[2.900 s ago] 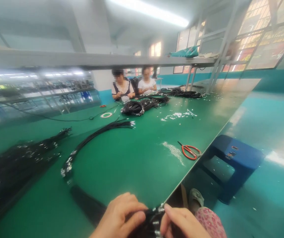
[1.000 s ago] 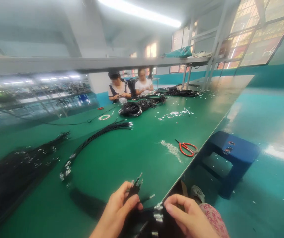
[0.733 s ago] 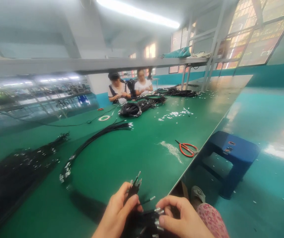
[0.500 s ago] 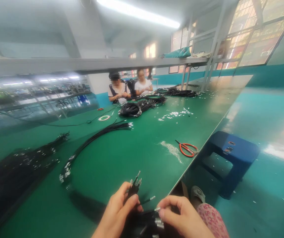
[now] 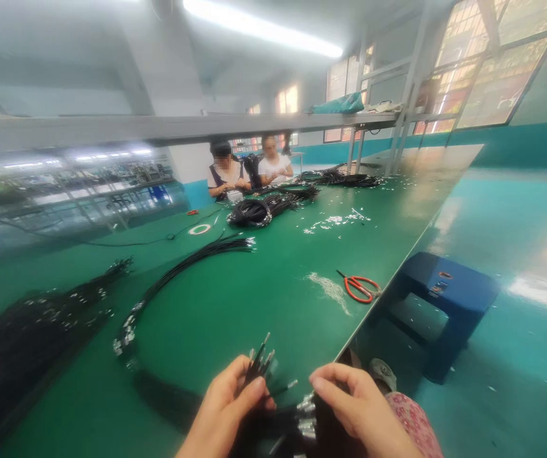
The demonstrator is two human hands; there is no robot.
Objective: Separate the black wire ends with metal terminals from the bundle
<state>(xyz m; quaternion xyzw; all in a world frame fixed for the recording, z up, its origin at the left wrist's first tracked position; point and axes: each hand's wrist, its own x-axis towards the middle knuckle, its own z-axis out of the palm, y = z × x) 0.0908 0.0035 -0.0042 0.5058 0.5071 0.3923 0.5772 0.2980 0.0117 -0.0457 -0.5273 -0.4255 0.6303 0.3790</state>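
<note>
At the bottom edge, my left hand (image 5: pixel 221 413) pinches a small bunch of black cables (image 5: pixel 257 366) whose metal tips fan upward. My right hand (image 5: pixel 357 410) grips a thicker bundle of black cables (image 5: pixel 292 426) with silver ends, held over the near edge of the green table (image 5: pixel 254 299). One loose cable tip sticks out between the two hands. The lower parts of both bundles are hidden by my hands and the frame edge.
Red-handled scissors (image 5: pixel 362 287) lie beside wire scraps near the table's right edge. A long curved cable bundle (image 5: pixel 178 270) and a dark pile (image 5: pixel 20 337) lie to the left. Two people (image 5: pixel 249 168) sit at the far end. A blue stool (image 5: pixel 438 296) stands on the floor.
My left hand has pulled a few cables out of the bundle and holds them raised. My right hand shifted its grip on the thicker bundle's silver ends.
</note>
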